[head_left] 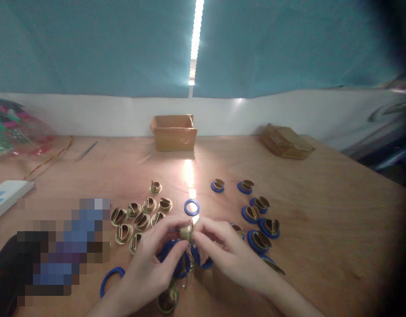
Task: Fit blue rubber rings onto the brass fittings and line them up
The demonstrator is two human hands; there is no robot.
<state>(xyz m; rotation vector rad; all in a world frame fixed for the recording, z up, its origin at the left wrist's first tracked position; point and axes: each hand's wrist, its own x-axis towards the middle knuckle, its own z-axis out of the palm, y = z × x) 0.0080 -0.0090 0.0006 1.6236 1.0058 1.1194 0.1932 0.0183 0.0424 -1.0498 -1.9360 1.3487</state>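
Observation:
Between my hands, near the middle of the table, is a small brass-coloured flanged fitting (186, 232). My left hand (158, 251) grips it from the left, thumb and fingers closed around it. The fingertips of my right hand (219, 246) pinch its right side; whether a blue ring is on it I cannot tell. A loose blue ring (191, 201) lies just beyond my fingers. Several more blue rings (182, 266) lie beneath my hands, partly hidden. Bare brass fittings (134, 210) stand to the left, and fittings with blue rings (258, 241) sit to the right.
An open cardboard box (174, 140) stands at the back, with a crumpled brown packet (287, 141) to its right. On the left are a white power strip (11, 196), a pixelated patch (67, 246) and clear plastic bags (14, 127). A thin metal strip (86, 151) lies behind.

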